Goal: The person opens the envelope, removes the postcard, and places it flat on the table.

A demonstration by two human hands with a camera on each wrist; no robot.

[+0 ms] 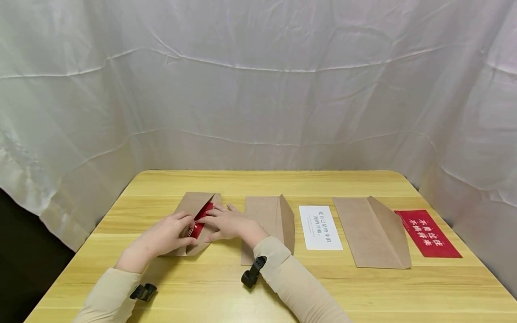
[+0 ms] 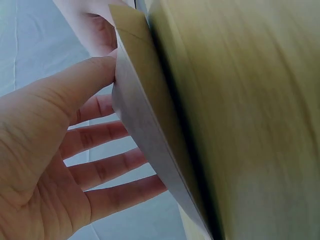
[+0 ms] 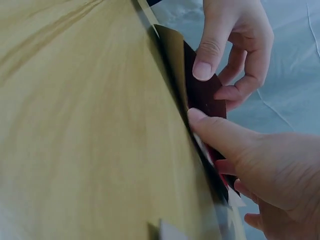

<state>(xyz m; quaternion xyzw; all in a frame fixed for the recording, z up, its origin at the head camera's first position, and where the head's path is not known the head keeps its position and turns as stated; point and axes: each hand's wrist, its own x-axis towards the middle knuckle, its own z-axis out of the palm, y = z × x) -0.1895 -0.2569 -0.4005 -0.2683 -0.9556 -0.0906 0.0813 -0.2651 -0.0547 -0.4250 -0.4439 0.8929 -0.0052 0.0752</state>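
A brown kraft envelope (image 1: 199,199) lies at the left of the table with its flap raised, and a red card (image 1: 197,229) with white characters shows in its mouth. My left hand (image 1: 173,231) bends over the envelope's left part, fingers reaching the card; the left wrist view has its thumb (image 2: 102,67) at the envelope's edge. My right hand (image 1: 230,223) lies over the flap side, fingers spread across the card. Its thumb (image 3: 215,127) touches the envelope in the right wrist view. The fingertips are partly hidden, so whether the left hand pinches anything is unclear.
To the right, a second brown envelope (image 1: 260,215) lies partly under the right forearm, flap up. Beyond it come a white card (image 1: 311,240) with dark writing, a third open envelope (image 1: 359,224) and a red card (image 1: 420,220) near the right edge. White curtains (image 1: 282,103) surround the wooden table (image 1: 202,291).
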